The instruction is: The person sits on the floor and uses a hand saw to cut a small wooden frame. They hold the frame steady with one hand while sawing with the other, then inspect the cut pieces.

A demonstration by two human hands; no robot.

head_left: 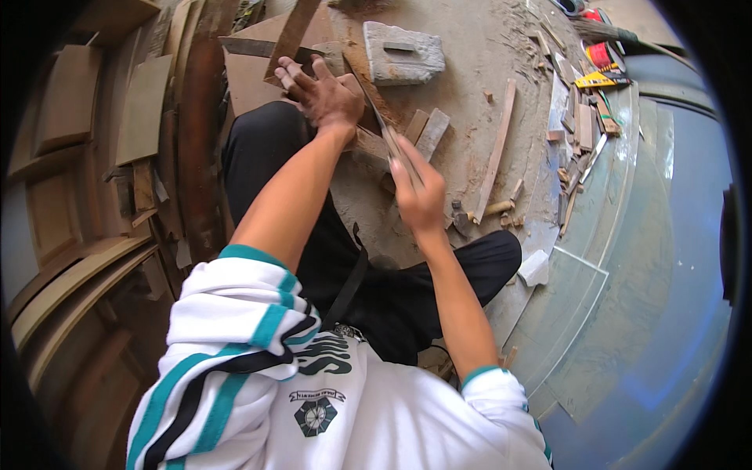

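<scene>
My left hand [333, 98] lies with its fingers spread, pressing down on a small wood piece [332, 56] at the top, just past my left knee. A narrow wooden strip [294, 31] and a dark flat blade-like strip [249, 47] cross beside its fingertips. My right hand [419, 192], slightly blurred, is closed round the handle of a hand tool with a long thin dark blade [372, 100]. The blade slants up and left, close beside my left hand. Blur hides whether it is a saw or a file.
A pale stone block [423, 59] with a small bar on it sits beyond the blade. A hammer [462, 215] and a long wood strip [497, 149] lie right of my right hand. Offcuts, a yellow-handled tool [603, 80] and glass sheets [619, 235] are at right; wooden panels [145, 110] stand left.
</scene>
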